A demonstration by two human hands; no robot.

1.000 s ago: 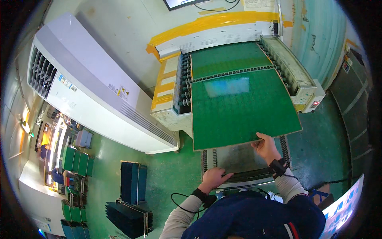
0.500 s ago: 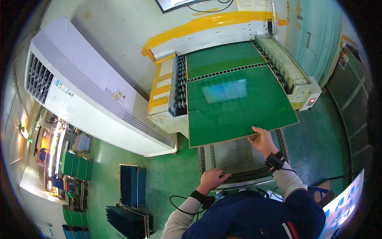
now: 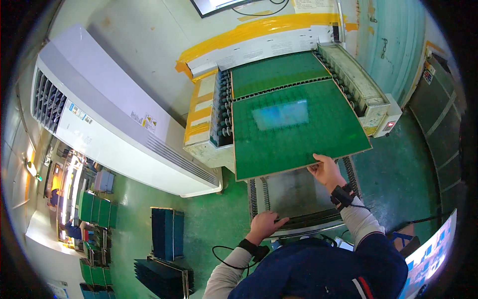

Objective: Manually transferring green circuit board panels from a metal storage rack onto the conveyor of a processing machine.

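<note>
A large green panel (image 3: pixel 298 129) with a glossy surface rests on the roller conveyor (image 3: pixel 225 117), its near edge jutting out toward me. My right hand (image 3: pixel 327 173) grips that near edge right of its middle, thumb on top and fingers underneath. Beyond it on the rollers lies a second green panel (image 3: pixel 279 72), past a narrow strip of exposed rollers. My left hand (image 3: pixel 265 226) is at the dark near edge of a low rack (image 3: pixel 291 192) below the conveyor, thumb apart from the partly curled fingers. I see nothing held in it.
To the left stands a tall white air conditioner (image 3: pixel 134 124). Dark panels (image 3: pixel 167 231) stand in racks on the green floor, with green panels (image 3: pixel 97 209) farther off. A switch box (image 3: pixel 390 122) is on the conveyor's right side. A bright screen (image 3: pixel 430 259) stands at lower right.
The near green panel has shifted slightly away from me, onto the conveyor, and my right hand has moved with its edge. My left hand has barely moved.
</note>
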